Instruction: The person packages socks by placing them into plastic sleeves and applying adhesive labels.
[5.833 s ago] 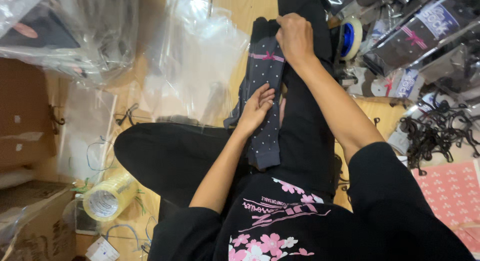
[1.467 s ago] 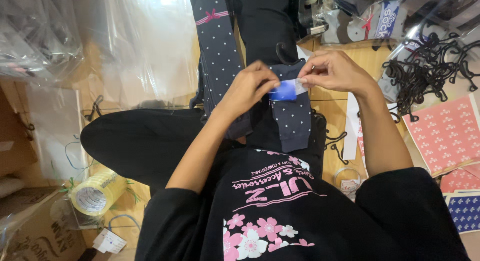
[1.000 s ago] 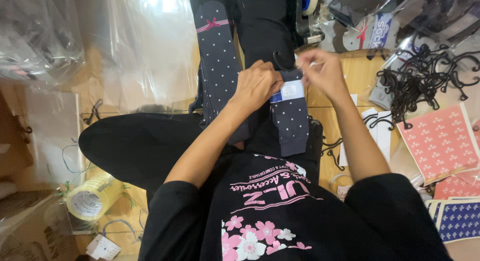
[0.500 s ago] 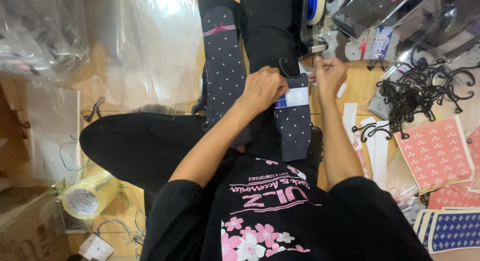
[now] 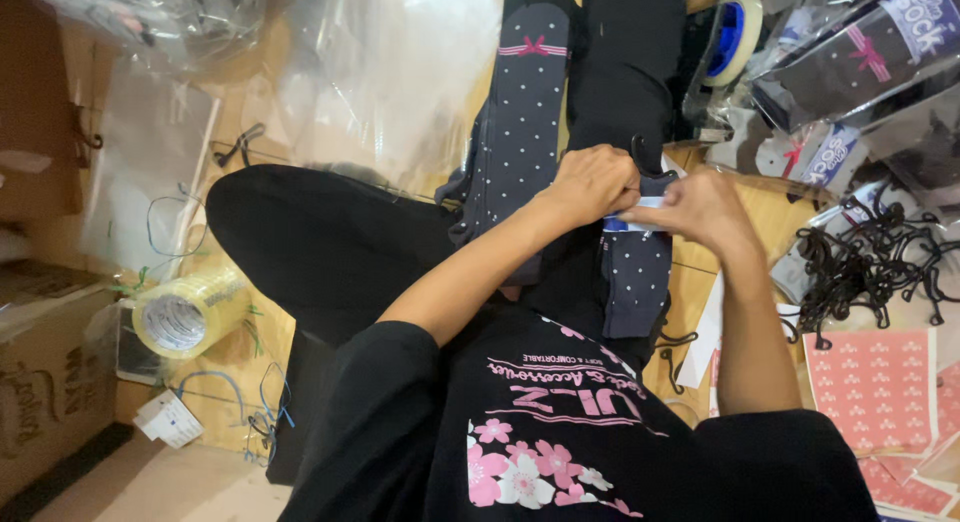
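The dark dotted sock (image 5: 637,272) lying over the person's lap already has a white-and-blue paper label (image 5: 632,214) wrapped at its top edge with a small black hook (image 5: 640,154) poking up there, so the labelling looks nearly finished, and fixing it shut seems all that is left. Left hand (image 5: 592,182) and right hand (image 5: 700,208) meet over that label, fingers closed and pinching it from either side. A second dotted sock with a pink bow (image 5: 524,112) lies just beside them, untouched.
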